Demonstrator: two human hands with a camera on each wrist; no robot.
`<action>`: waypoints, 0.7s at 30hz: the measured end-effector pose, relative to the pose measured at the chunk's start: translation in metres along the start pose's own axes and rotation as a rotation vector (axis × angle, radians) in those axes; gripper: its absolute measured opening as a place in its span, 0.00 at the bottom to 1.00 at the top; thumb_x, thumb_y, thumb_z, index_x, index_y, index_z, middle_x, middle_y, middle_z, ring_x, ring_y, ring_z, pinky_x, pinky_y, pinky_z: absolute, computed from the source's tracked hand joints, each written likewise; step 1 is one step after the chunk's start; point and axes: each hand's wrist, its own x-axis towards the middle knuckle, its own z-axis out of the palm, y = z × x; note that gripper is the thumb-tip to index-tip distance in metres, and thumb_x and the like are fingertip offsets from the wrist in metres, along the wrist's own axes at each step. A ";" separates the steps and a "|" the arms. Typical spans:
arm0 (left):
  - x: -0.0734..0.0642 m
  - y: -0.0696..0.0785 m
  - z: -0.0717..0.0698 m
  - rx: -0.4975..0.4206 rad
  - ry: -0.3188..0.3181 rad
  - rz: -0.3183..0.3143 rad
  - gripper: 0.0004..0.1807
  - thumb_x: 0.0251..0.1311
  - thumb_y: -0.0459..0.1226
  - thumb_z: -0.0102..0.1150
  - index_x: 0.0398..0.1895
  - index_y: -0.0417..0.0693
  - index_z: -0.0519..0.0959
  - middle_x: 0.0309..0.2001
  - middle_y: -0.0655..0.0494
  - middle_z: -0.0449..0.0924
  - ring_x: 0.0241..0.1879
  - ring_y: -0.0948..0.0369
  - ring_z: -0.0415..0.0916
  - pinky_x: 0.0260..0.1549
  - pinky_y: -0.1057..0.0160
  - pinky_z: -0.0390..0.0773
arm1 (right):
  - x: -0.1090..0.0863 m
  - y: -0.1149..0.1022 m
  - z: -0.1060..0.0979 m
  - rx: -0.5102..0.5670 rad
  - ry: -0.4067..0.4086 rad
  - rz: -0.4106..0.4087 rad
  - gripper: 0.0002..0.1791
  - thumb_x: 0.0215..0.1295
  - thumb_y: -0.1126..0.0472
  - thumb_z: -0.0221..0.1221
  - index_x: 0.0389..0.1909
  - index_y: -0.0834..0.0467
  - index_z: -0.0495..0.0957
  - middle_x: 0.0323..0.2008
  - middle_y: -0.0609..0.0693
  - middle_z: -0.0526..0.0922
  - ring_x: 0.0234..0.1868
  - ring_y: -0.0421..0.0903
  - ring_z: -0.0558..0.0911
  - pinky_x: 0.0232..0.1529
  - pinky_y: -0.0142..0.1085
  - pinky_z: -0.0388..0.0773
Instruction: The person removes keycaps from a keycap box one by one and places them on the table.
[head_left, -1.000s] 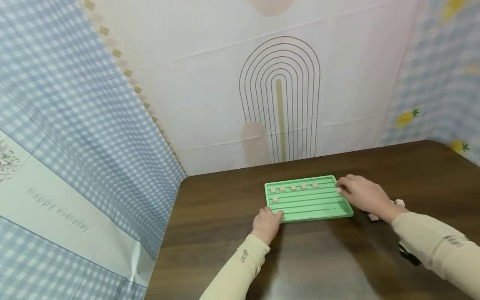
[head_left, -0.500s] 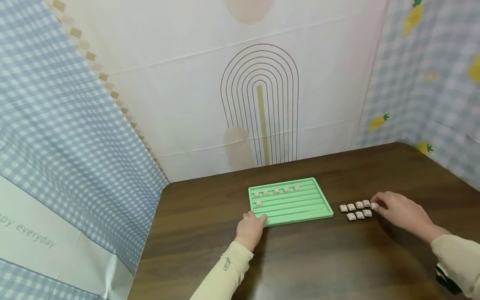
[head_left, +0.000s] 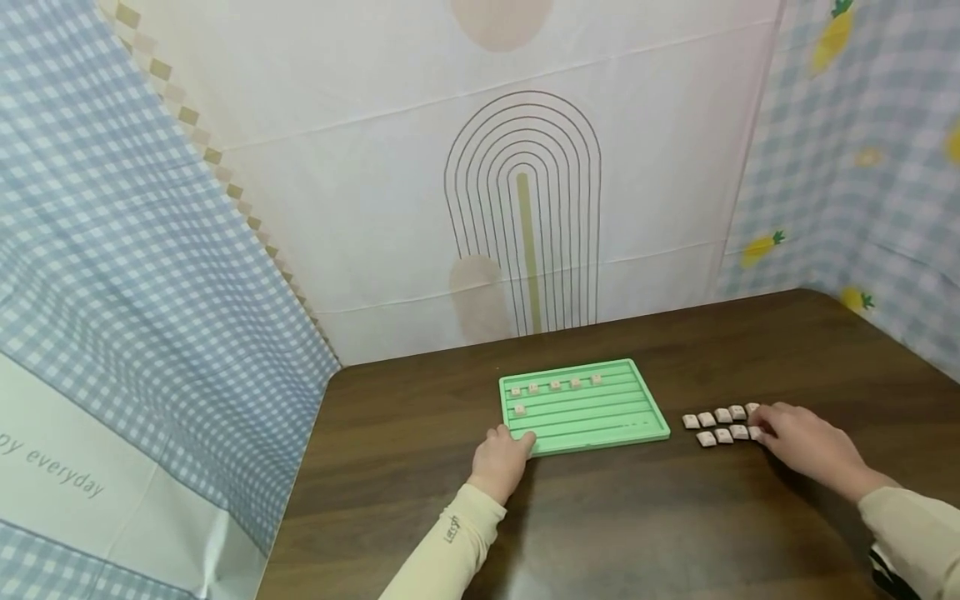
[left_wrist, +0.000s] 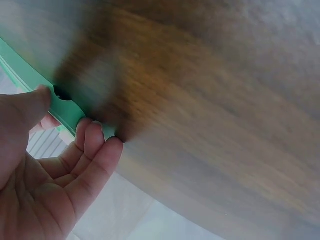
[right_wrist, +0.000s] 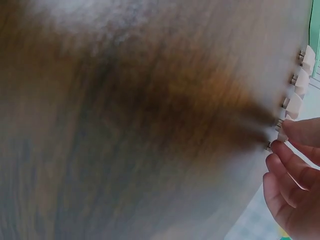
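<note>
A green grooved tray point(head_left: 585, 421) lies on the table with several pale keycaps along its back groove and one keycap point(head_left: 520, 409) in the groove below. My left hand point(head_left: 500, 463) holds the tray's near left corner; in the left wrist view the thumb and curled fingers point(left_wrist: 95, 185) pinch its rim. To the right of the tray, my right hand point(head_left: 806, 437) pinches a keycap point(right_wrist: 282, 131) at the right end of the front row, between thumb and index finger. The rear row's end keycap point(head_left: 752, 408) is partly hidden by that hand.
Two short rows of loose keycaps point(head_left: 722, 415) stand on the dark wooden table point(head_left: 600, 525) between the tray and my right hand. A patterned cloth point(head_left: 390, 208) hangs behind the table, with checked cloth at both sides.
My right hand has moved from the tray's right edge to the loose keycaps, then from the rear row's end to the front row's. The left hand stays on the tray; the head view has shifted.
</note>
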 end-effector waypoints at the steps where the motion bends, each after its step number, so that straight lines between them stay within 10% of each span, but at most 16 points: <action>1: 0.000 0.000 0.000 -0.001 -0.003 0.001 0.03 0.62 0.42 0.52 0.35 0.55 0.70 0.27 0.48 0.71 0.25 0.57 0.68 0.15 0.65 0.73 | 0.000 0.000 0.001 -0.002 -0.004 0.004 0.08 0.54 0.63 0.62 0.36 0.58 0.78 0.32 0.53 0.80 0.30 0.47 0.78 0.24 0.41 0.73; 12: -0.001 -0.001 -0.001 0.025 0.034 0.005 0.03 0.63 0.40 0.50 0.32 0.55 0.68 0.25 0.50 0.70 0.23 0.59 0.67 0.14 0.66 0.71 | 0.011 -0.006 -0.009 0.100 -0.052 0.039 0.16 0.58 0.62 0.58 0.45 0.64 0.76 0.39 0.60 0.80 0.35 0.54 0.79 0.28 0.46 0.75; 21: -0.002 -0.001 0.004 0.055 0.065 0.017 0.04 0.61 0.41 0.51 0.31 0.55 0.68 0.24 0.50 0.69 0.22 0.59 0.67 0.14 0.67 0.71 | 0.058 -0.082 -0.006 0.119 0.065 -0.093 0.12 0.60 0.60 0.58 0.44 0.59 0.78 0.40 0.55 0.81 0.38 0.52 0.80 0.30 0.45 0.75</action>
